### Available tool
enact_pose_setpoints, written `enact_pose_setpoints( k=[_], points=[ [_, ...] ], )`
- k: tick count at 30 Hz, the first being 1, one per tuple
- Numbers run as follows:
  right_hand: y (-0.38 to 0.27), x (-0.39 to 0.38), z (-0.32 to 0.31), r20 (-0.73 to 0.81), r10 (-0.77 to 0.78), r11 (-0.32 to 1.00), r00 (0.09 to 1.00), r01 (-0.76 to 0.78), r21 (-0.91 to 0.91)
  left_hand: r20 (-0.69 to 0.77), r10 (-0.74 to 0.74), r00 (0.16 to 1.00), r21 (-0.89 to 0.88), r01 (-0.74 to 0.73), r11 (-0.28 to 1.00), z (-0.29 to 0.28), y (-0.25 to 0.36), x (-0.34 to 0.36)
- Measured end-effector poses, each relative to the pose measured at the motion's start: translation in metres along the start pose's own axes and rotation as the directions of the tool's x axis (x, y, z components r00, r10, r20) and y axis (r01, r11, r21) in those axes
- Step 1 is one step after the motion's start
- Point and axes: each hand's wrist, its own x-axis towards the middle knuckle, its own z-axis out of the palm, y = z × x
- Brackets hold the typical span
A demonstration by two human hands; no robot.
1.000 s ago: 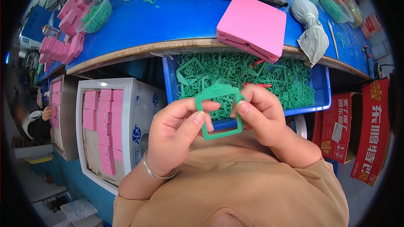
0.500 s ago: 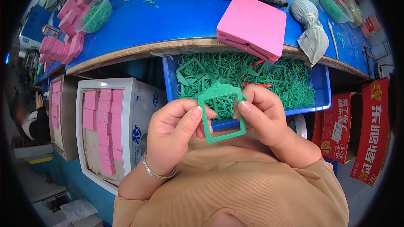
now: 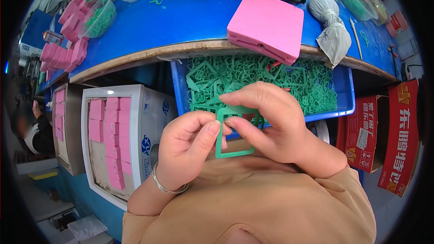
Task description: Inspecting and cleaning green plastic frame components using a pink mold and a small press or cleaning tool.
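My left hand (image 3: 186, 142) pinches the left side of a green rectangular frame (image 3: 235, 153), a flat open-centred piece, between thumb and fingers. My right hand (image 3: 275, 122) is curled over the frame's upper end, its thumb by the opening and its fingers above, covering the top edge and much of the right side. Just beyond my hands is a blue tray (image 3: 323, 115) full of tangled thin green pieces (image 3: 312, 92), with larger frames and a few red bits among them.
Stacked pink square blocks (image 3: 266, 22) overhang the blue bench's edge, with a grey tied cloth bundle (image 3: 332, 29) alongside. Left stands a white-framed cabinet (image 3: 135, 113) with pink blocks inside. Red cartons (image 3: 400, 138) stand right. Plastic bowls (image 3: 99, 18) hold green pieces. Another person is far left.
My right hand has moved from the frame's right edge up over its top. The frame has turned slightly, and my left hand keeps its pinch.
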Motion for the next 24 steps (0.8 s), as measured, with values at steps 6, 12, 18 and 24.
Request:
enact_pose_setpoints(
  k=[6,12,18,24],
  points=[
    [0.0004,-0.0004,0.0011,-0.021,0.013,1.0,1.0,-0.013,0.01,0.015,-0.004,1.0,0.005,0.004,1.0,-0.0007,0.0002,0.0003],
    [0.0008,-0.0016,0.0034,-0.054,-0.004,0.999,0.999,0.001,-0.048,0.025,-0.019,1.0,0.009,0.018,1.0,-0.0013,0.0001,0.0003],
    [-0.0012,-0.0015,0.003,-0.054,-0.001,0.999,0.999,-0.002,-0.053,0.029,-0.007,1.0,0.01,0.007,1.0,-0.0003,-0.0002,0.0004],
    [0.0026,0.0003,-0.0026,0.014,-0.064,0.998,0.998,0.064,0.006,0.021,-0.002,1.0,0.025,0.002,1.0,-0.0005,0.0015,0.001]
  ],
)
